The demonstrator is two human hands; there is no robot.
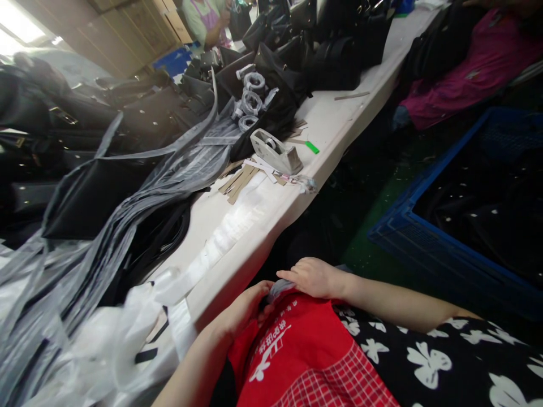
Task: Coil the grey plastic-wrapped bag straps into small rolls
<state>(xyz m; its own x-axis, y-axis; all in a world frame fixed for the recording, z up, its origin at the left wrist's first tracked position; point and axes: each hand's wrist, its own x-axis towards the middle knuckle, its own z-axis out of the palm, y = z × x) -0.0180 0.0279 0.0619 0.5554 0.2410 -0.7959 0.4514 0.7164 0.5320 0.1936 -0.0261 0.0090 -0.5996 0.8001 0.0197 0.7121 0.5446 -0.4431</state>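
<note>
My left hand (250, 301) is low in the middle of the view, just off the table edge, with its fingers closed on a grey, plastic-looking strip (281, 287). Across from it, my right hand (314, 277) is curled over the same strip with its fingers bent. Only a short piece of the strip shows between the hands; the rest is hidden behind them. Directly below is a red apron (292, 345) with white print. Many similar long grey straps in clear plastic (139, 198) are heaped on the table to the left.
On the white table (254, 226) stand a tape dispenser (275, 151), cardboard strips (240, 183), a green piece (312, 147) and tape rolls (251, 103). Black bags (106, 192) crowd the left and back. A blue crate (424, 226) is right. Co-workers (470, 68) are near.
</note>
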